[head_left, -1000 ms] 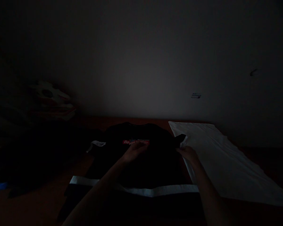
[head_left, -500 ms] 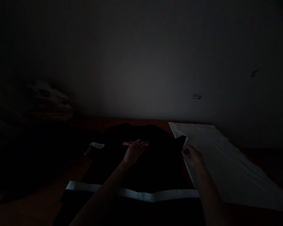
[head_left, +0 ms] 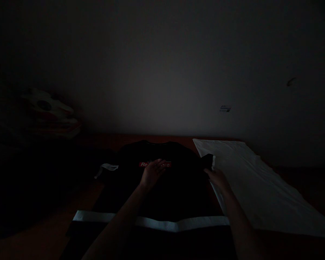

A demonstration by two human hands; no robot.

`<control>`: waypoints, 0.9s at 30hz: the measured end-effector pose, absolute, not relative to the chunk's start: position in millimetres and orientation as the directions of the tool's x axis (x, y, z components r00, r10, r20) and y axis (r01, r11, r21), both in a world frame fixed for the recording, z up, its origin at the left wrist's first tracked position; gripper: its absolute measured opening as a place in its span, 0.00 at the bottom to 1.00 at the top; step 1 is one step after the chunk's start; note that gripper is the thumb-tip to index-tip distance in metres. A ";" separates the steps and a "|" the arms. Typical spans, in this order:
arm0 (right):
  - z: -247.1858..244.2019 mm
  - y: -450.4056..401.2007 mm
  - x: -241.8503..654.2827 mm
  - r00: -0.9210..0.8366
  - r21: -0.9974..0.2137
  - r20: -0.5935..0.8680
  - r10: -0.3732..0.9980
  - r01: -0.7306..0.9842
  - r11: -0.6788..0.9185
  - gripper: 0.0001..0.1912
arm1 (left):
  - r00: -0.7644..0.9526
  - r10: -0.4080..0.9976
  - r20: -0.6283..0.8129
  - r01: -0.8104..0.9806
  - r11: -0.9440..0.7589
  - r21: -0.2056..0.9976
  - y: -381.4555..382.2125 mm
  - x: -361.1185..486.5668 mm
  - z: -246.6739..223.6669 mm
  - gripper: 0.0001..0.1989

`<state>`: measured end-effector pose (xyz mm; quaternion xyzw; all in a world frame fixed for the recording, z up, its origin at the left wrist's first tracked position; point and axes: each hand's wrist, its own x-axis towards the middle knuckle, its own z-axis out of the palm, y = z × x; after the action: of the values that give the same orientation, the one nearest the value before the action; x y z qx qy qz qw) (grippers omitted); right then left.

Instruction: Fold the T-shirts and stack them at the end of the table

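In the dim light a black T-shirt (head_left: 176, 195) lies spread out, with white trim on its sleeve ends and a wide white band (head_left: 165, 224) across its lower part. A red printed label (head_left: 144, 164) marks its chest. My left hand (head_left: 151, 175) is over that print, fingers extended and apart, covering the middle of the lettering. At the shirt's right sleeve (head_left: 207, 161) is my right hand (head_left: 218, 179), its fingers stretched toward the sleeve's lower edge and appearing to touch it. Darkness hides the exact contact.
White cloth (head_left: 249, 180) lies flat to the right, partly under the sleeve. A dark heap of fabric (head_left: 56, 173) is on the left. Behind it sits a pale plush-like object (head_left: 47, 106). The reddish-brown surface (head_left: 97, 137) meets a wall (head_left: 157, 72) carrying a small label (head_left: 225, 108).
My right hand has shifted slightly left from the white sleeve cuff to the sleeve's lower edge, its fingers straightening from a pinch. My left hand stays over the print.
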<state>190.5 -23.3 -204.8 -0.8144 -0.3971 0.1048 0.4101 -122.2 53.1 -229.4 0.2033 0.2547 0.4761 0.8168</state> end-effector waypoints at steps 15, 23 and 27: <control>-207.9 -72.6 76.8 -0.430 0.142 0.534 0.728 0.894 0.424 0.17 | 0.446 0.878 -0.175 -0.574 0.431 0.696 44.5 -114.4 -238.1 0.26; -229.2 -68.4 94.8 -0.026 -0.156 0.604 0.797 0.976 0.150 0.26 | 0.331 0.898 0.289 0.049 -0.322 0.945 60.4 -105.6 -240.1 0.30; -232.4 -67.0 96.9 -0.056 -0.133 0.552 0.832 0.979 0.154 0.23 | 0.471 0.809 0.352 0.360 -0.541 0.761 74.1 -98.7 -218.2 0.29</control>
<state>96.9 -67.0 -232.4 -0.6350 -0.7130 -0.1402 0.2623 -98.7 74.1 -218.2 0.7995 0.3654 0.3622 0.3101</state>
